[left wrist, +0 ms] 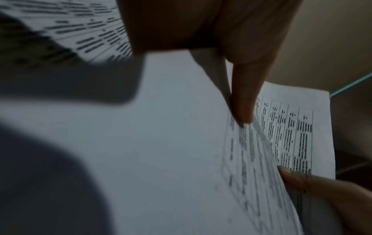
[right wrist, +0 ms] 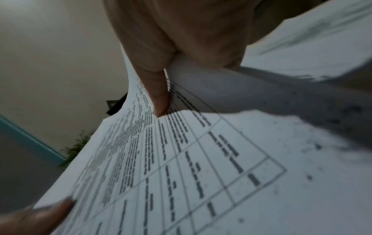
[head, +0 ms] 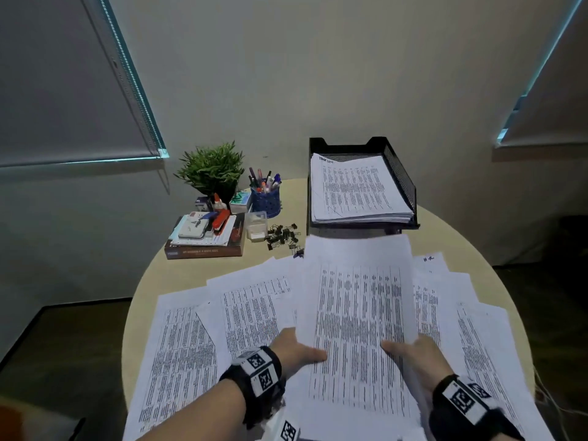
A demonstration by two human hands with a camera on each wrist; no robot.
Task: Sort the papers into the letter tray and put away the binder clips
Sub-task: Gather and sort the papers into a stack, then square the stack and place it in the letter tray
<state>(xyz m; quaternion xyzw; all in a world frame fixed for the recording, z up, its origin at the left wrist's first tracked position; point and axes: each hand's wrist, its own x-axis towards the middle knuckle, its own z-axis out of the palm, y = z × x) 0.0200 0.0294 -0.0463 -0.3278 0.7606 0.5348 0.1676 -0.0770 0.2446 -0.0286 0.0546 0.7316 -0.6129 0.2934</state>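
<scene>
A: Where is the held sheaf of papers (head: 356, 313) lying against the fingers?

B: Both hands are pinching its near edge. The left hand (head: 294, 350) is laying its thumb on the printed face with its fingers underneath; the right hand (head: 413, 351) is doing the same on the other side. The sheaf is hanging above the loose papers (head: 187, 338) spread over the counter (head: 191, 265), just in front of the letter tray (head: 399, 173).

A: Anything hard to see?

B: The fingers under the sheaf are hiding in the head view, and both wrist views are blurring.

A: And the containers?

B: The letter tray is holding a stack of printed sheets (head: 353, 189). Left of the tray, binder clips (head: 283, 235) are lying loose beside a small clear box (head: 256, 226); a blue cup (head: 265, 200) is holding pens.
</scene>
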